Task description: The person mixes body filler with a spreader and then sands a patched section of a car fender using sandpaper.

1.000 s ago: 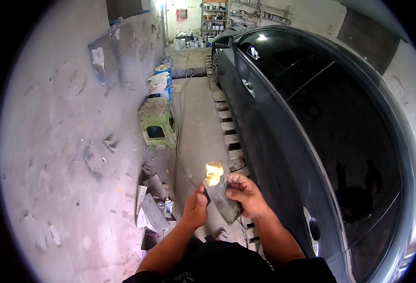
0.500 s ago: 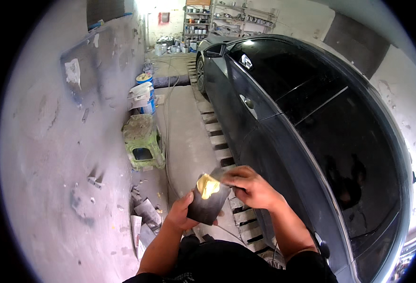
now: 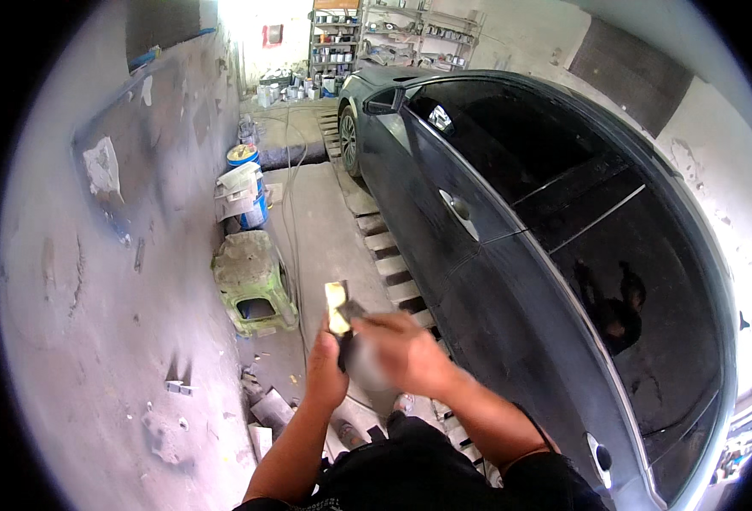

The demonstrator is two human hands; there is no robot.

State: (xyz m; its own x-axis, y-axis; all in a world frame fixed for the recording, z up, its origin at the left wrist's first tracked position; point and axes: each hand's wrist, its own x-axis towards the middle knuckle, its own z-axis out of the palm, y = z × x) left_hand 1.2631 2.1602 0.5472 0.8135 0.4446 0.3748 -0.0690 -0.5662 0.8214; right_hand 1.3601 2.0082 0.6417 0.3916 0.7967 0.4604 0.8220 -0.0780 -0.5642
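Note:
My left hand [image 3: 328,376] grips a dark flat mixing board [image 3: 344,351], now tilted nearly edge-on. Yellow putty [image 3: 335,296] covers the upper part of the board that shows. My right hand [image 3: 406,353], smeared by motion, pinches a small dark putty spreader [image 3: 354,312] whose edge meets the board beside the putty. A pale grey blur lies under the right hand, too smeared to make out. To the right stands a dark grey car [image 3: 512,281] with dull, sanded-looking doors; neither hand touches it.
A dirty green stool [image 3: 252,260] stands by the left wall, with a blue-and-white bucket [image 3: 255,209] under papers behind it. Hoses [image 3: 295,204] run along the floor. Slatted pallets [image 3: 390,260] line the car's side. Shelves with cans [image 3: 335,55] stand at the back.
The board has turned from face-up to nearly edge-on and moved left and up. My right hand has followed to the left, bringing the spreader across the putty. The view has shifted slightly.

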